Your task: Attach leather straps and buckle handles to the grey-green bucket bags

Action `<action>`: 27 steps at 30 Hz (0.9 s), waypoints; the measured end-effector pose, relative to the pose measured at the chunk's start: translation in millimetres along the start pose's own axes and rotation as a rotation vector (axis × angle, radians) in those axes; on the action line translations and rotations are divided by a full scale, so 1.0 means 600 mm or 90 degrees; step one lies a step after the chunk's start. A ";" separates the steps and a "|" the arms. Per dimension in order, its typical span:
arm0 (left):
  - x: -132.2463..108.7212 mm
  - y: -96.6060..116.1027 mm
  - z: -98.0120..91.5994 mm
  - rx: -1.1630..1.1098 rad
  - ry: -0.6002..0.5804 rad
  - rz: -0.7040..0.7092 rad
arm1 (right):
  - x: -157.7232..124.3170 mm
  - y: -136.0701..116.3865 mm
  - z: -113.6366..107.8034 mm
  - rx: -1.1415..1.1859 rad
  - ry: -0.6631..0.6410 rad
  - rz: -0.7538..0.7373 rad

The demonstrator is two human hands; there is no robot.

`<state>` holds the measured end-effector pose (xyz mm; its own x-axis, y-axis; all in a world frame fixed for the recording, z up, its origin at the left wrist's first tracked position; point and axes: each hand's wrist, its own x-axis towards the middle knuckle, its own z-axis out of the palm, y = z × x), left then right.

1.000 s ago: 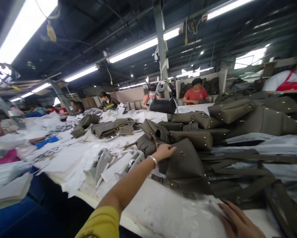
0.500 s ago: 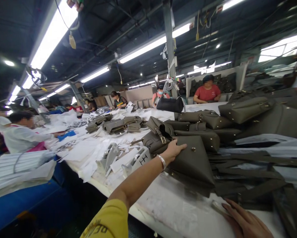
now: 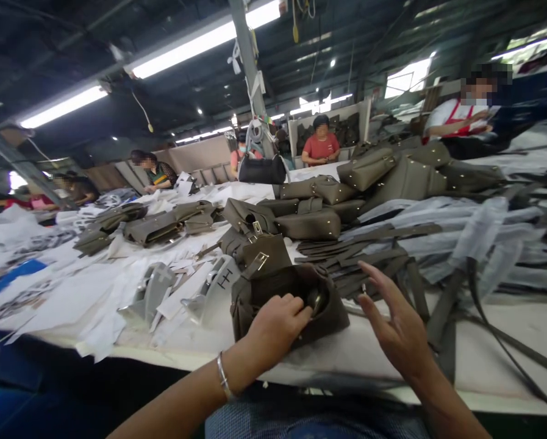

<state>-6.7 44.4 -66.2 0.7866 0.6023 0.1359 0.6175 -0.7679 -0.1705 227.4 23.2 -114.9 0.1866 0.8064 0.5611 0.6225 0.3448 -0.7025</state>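
Note:
An olive-brown handbag [image 3: 286, 280] stands at the near edge of the table, its mouth open towards me and its flap with a gold buckle folded back. My left hand [image 3: 277, 323], with a silver bangle at the wrist, has its fingers curled over the bag's front rim. The fingertips are partly hidden at the opening. To the right of the bag, my right hand [image 3: 394, 323] is raised above the table, thumb and fingers apart, not touching the bag. Something small and shiny shows by its thumb tip; I cannot tell what it is.
Two grey metal pieces [image 3: 213, 286] stand left of the bag among paper scraps. Several similar handbags [image 3: 310, 222] are heaped behind it. Dark straps [image 3: 383, 244] and clear plastic wrapping [image 3: 479, 231] spread to the right. Co-workers, one in a red shirt [image 3: 321, 149], sit across the table.
The handbag has come closer to me and now shows its open mouth. My left hand has drawn back with it, and my right hand has risen off the table beside it. The view has turned right.

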 end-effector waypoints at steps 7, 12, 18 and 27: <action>-0.057 0.069 0.020 -0.068 0.036 0.009 | 0.006 -0.044 0.036 0.006 -0.187 -0.025; -0.079 0.036 -0.033 -0.090 0.101 -0.114 | 0.005 -0.043 0.028 -0.072 -0.159 0.031; -0.097 -0.039 -0.049 -0.089 0.001 -0.296 | -0.001 -0.036 0.024 -0.115 -0.145 -0.002; -0.155 -0.055 -0.054 -0.608 0.373 -0.476 | -0.012 0.009 0.047 -0.169 -0.046 -0.148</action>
<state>-100.5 6.8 -41.7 -0.0002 0.9433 0.3319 0.4630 -0.2942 0.8361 208.0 33.0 -135.0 -0.0315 0.7565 0.6533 0.8192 0.3940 -0.4168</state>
